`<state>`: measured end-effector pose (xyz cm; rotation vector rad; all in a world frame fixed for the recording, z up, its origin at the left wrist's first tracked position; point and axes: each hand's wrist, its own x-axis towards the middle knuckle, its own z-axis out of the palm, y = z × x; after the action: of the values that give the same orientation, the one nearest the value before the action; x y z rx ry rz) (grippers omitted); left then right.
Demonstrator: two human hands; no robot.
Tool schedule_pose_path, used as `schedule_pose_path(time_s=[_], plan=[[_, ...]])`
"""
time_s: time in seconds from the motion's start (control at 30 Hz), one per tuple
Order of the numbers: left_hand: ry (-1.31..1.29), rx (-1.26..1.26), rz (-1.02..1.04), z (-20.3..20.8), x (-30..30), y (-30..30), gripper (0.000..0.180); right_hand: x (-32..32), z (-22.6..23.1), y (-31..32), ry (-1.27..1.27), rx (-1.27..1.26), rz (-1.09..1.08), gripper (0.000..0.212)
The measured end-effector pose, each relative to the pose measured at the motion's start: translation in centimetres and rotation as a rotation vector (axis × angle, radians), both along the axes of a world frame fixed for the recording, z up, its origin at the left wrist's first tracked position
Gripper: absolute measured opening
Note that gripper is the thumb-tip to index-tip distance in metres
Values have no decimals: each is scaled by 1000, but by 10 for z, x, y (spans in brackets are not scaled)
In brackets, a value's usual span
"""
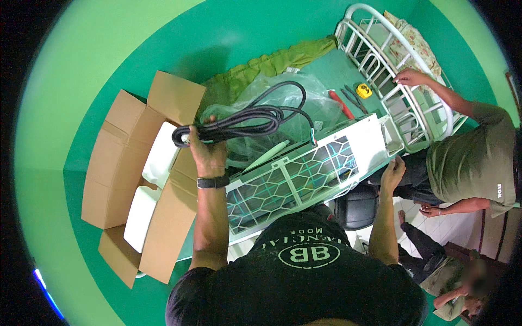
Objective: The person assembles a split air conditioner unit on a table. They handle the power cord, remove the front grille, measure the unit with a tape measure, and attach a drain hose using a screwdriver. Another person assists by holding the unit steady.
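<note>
My left hand (205,145) grips a coiled black cable (234,125) and holds it up over clear plastic wrapping (283,103). One loop of the cable arcs up and runs down to the right. My right hand (392,173) rests on the right end of a long white air conditioner unit (304,174) whose mesh filter faces up. A black band sits on my left wrist.
An open cardboard box (136,179) with white foam inserts lies at left. A white metal bed frame (391,76) stands at upper right, another person's hand (409,77) on its rail. Red pliers (341,104) and a yellow tape measure (364,91) lie nearby. A second person crouches at lower right.
</note>
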<state>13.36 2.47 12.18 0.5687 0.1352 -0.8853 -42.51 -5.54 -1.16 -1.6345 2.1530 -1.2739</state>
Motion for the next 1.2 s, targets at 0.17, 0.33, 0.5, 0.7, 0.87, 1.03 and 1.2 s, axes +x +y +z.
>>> schedule_pose_path(time_s=[0.17,0.33,0.5,0.7,0.87,1.03,1.2], plan=[[199,-31,-15,2,-37,17,34,152,164,29,27,-75,768,40],[255,-153,-140,36,-77,29,36,249,208,32,222,-172,980,90],[88,-378,-235,79,-104,49,61,285,236,39,69,-120,1016,97],[-232,-523,-193,93,-117,55,86,293,259,51,11,-87,1084,88],[-206,-585,-210,112,-88,66,92,296,261,66,-118,-7,1294,74],[-234,-533,-147,154,-82,84,88,296,281,71,-158,-155,1403,60],[-520,-403,-4,154,-63,95,58,311,283,73,-139,-327,1341,52]])
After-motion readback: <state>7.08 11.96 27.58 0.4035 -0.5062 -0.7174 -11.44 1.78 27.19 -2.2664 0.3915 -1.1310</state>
